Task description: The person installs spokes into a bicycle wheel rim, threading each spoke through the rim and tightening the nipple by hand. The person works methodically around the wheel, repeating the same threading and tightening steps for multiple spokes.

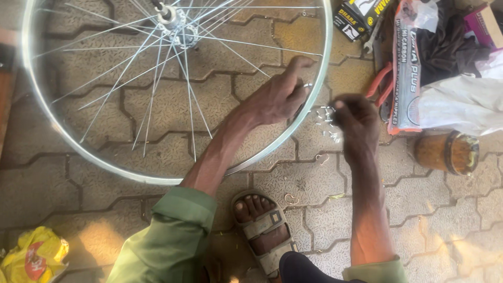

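Head view shows a bicycle wheel (105, 152) lying flat on the paving stones (314, 183), its spokes (152, 78) fanning out from the hub (175, 21). The left hand (277, 97) is pinched together on the rim at a spoke end, while the right hand (356, 120) is closed over the small pile of metal nipples (327, 123) just outside the rim. Doing this well probably means holding the spoke steady in its hole and bringing 1 nipple at a time, with the pliers (380, 84), jar (448, 152) and sandal (262, 230) left alone.
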The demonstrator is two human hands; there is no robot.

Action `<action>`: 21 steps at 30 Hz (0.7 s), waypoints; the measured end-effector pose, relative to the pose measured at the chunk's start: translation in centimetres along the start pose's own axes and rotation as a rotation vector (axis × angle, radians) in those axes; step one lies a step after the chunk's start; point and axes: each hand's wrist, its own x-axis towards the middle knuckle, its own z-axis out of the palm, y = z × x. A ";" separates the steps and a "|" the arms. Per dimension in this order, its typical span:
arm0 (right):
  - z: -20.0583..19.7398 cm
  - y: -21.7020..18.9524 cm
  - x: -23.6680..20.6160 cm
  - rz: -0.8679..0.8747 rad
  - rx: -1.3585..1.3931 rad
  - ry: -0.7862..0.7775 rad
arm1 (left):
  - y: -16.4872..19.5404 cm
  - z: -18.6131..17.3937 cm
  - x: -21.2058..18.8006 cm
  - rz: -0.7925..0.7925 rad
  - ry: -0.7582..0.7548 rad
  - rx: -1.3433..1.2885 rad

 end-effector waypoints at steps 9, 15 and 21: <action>-5.1 10.8 -0.3 -0.011 -0.815 0.181 | -0.1 0.2 -0.3 0.043 0.030 0.012; -1.4 10.4 0.2 -0.147 -0.883 0.169 | 0.0 0.5 -0.1 -0.031 0.062 0.062; 0.4 9.8 -1.7 -0.380 -0.933 0.127 | -0.4 1.0 0.4 0.020 0.068 -0.135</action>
